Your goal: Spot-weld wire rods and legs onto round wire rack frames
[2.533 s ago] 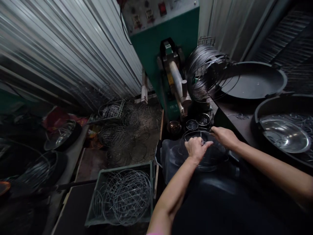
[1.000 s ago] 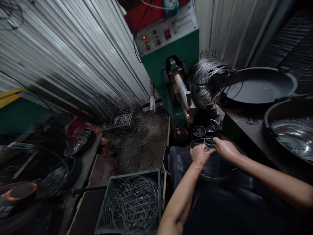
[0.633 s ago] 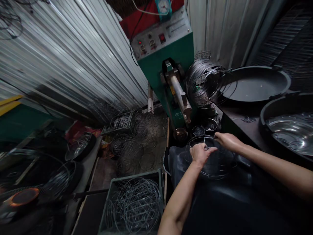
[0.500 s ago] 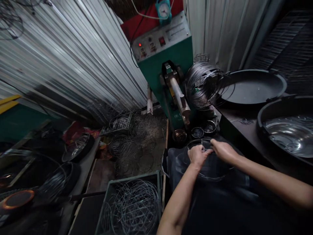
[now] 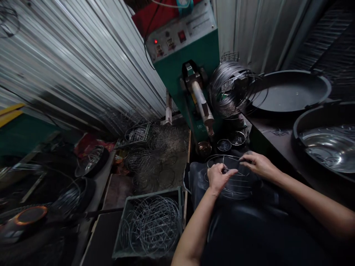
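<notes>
Left fingers (image 5: pixel 220 167) tight on a wire rack (image 5: pixel 238 180) — right fingers (image 5: pixel 249 158) alongside, hold unclear

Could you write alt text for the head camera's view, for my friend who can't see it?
A person's left hand holds a round wire rack over dark cloth, the right hand close by its rim. Ahead stands a green machine beside a wire coil; a green crate of wire pieces sits to the left, dark pans at right.
</notes>
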A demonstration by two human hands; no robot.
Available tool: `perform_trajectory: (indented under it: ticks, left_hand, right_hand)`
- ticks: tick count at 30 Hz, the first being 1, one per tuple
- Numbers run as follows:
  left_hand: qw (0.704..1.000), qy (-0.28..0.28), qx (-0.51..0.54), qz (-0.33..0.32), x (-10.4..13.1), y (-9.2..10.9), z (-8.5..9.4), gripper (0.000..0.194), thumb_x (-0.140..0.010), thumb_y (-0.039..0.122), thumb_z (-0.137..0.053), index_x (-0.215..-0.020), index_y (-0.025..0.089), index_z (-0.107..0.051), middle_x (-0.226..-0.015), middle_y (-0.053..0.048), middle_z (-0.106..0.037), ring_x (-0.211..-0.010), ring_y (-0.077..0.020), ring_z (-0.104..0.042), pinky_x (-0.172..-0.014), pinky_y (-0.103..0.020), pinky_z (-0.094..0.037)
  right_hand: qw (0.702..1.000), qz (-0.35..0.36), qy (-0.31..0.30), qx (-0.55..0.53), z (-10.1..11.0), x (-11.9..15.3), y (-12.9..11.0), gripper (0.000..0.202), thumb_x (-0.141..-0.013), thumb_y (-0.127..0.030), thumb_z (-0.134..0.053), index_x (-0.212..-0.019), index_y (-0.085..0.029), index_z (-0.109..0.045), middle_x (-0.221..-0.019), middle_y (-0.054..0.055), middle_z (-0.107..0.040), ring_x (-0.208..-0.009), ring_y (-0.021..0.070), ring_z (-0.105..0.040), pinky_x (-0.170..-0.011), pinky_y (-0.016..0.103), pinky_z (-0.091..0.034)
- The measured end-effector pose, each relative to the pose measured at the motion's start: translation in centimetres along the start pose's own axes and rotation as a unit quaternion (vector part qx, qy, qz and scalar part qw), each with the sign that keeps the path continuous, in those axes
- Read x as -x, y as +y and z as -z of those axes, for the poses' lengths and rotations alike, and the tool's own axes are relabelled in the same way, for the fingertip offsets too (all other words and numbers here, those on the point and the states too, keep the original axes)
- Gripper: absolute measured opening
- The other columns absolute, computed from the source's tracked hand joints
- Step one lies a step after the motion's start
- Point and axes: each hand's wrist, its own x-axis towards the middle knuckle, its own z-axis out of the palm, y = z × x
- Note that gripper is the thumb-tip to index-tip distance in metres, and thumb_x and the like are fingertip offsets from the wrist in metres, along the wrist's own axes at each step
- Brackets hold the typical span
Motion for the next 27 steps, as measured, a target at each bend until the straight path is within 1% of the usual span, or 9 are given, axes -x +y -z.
perform_trajectory:
  ticks: [2,5,7,10,13,17,21,24,27]
  left_hand:
    - [0.999,0.006,0.046,-0.004,0.6,-0.7,0.2,0.046,-0.066,0.064,-0.057,-0.059,0.019,-0.053,-0.062,0.002,-0.055,-0.064,-0.0122,-0.048,-0.061,-0.024,-0.031]
    - [0.995,0.005,0.101,-0.002,1.2,-1.6,0.4,0.043,-0.067,0.059,-0.06,-0.059,0.018,-0.051,-0.061,0.003,-0.052,-0.063,-0.0114,-0.047,-0.06,-0.023,-0.032]
    - [0.993,-0.002,0.117,0.005,1.3,-1.8,0.3,0.041,-0.067,0.057,-0.061,-0.059,0.018,-0.051,-0.061,0.003,-0.051,-0.063,-0.0112,-0.046,-0.061,-0.023,-0.032]
    - [0.992,-0.006,0.125,0.013,1.2,-1.9,0.3,0.04,-0.067,0.055,-0.062,-0.058,0.018,-0.049,-0.06,0.003,-0.048,-0.062,-0.0107,-0.044,-0.06,-0.022,-0.032]
    - [0.989,-0.01,0.144,0.014,1.0,-2.3,0.4,0.04,-0.067,0.053,-0.062,-0.058,0.018,-0.047,-0.058,0.004,-0.044,-0.061,-0.0098,-0.041,-0.059,-0.022,-0.031]
    - [0.976,-0.023,0.213,0.039,1.0,-3.8,1.1,0.04,-0.068,0.05,-0.062,-0.057,0.017,-0.042,-0.056,0.006,-0.035,-0.057,-0.0078,-0.034,-0.057,-0.021,-0.029]
    - [0.952,-0.033,0.297,0.065,1.1,-5.9,2.1,0.04,-0.068,0.048,-0.061,-0.055,0.017,-0.038,-0.054,0.006,-0.031,-0.055,-0.0074,-0.029,-0.055,-0.021,-0.028]
    - [0.93,0.003,0.361,0.067,1.0,-7.1,3.2,0.04,-0.063,0.048,-0.063,-0.055,0.017,-0.039,-0.055,0.005,-0.033,-0.056,-0.0081,-0.031,-0.056,-0.021,-0.03]
    - [0.891,0.049,0.448,0.053,0.6,-7.9,4.4,0.043,-0.062,0.05,-0.061,-0.053,0.018,-0.035,-0.055,0.004,-0.033,-0.056,-0.0086,-0.032,-0.056,-0.023,-0.031]
  right_hand:
    - [0.999,0.004,-0.017,-0.027,0.1,0.5,-0.4,0.026,-0.077,-0.041,-0.051,-0.084,-0.021,-0.065,-0.092,0.006,-0.063,-0.088,0.0224,-0.058,-0.08,0.033,-0.044]
    - [0.988,-0.019,-0.102,-0.118,0.2,0.9,-0.6,0.028,-0.078,-0.044,-0.05,-0.084,-0.02,-0.062,-0.089,0.004,-0.064,-0.089,0.0219,-0.058,-0.083,0.034,-0.044]
    - [0.971,-0.035,-0.134,-0.195,0.2,1.2,-0.4,0.032,-0.078,-0.046,-0.051,-0.094,-0.019,-0.06,-0.091,0.004,-0.064,-0.089,0.0217,-0.059,-0.083,0.035,-0.045]
    - [0.939,-0.067,-0.103,-0.32,0.2,2.0,0.7,0.051,-0.083,-0.047,-0.047,-0.126,-0.02,-0.042,-0.11,0.009,-0.06,-0.098,0.0221,-0.059,-0.087,0.037,-0.045]
    - [0.902,-0.133,-0.071,-0.406,0.2,3.3,2.9,0.057,-0.087,-0.046,-0.039,-0.137,-0.022,-0.025,-0.123,0.014,-0.053,-0.107,0.0224,-0.056,-0.088,0.039,-0.046]
    - [0.877,-0.146,-0.134,-0.437,-0.5,5.1,5.2,0.058,-0.083,-0.048,-0.042,-0.133,-0.018,-0.035,-0.124,0.014,-0.054,-0.116,0.0234,-0.05,-0.095,0.039,-0.041]
    - [0.852,-0.084,-0.244,-0.456,-1.7,5.3,4.6,0.057,-0.084,-0.056,-0.04,-0.119,-0.013,-0.052,-0.106,0.014,-0.063,-0.105,0.0245,-0.056,-0.095,0.042,-0.038]
    - [0.797,-0.061,-0.329,-0.502,-2.0,4.4,2.4,0.048,-0.078,-0.055,-0.052,-0.091,-0.01,-0.063,-0.069,0.006,-0.061,-0.071,0.0192,-0.059,-0.081,0.04,-0.045]
    - [0.724,-0.067,-0.368,-0.579,-2.0,3.5,-0.1,0.037,-0.07,-0.047,-0.065,-0.079,-0.012,-0.061,-0.056,-0.002,-0.049,-0.056,0.0128,-0.051,-0.066,0.034,-0.049]
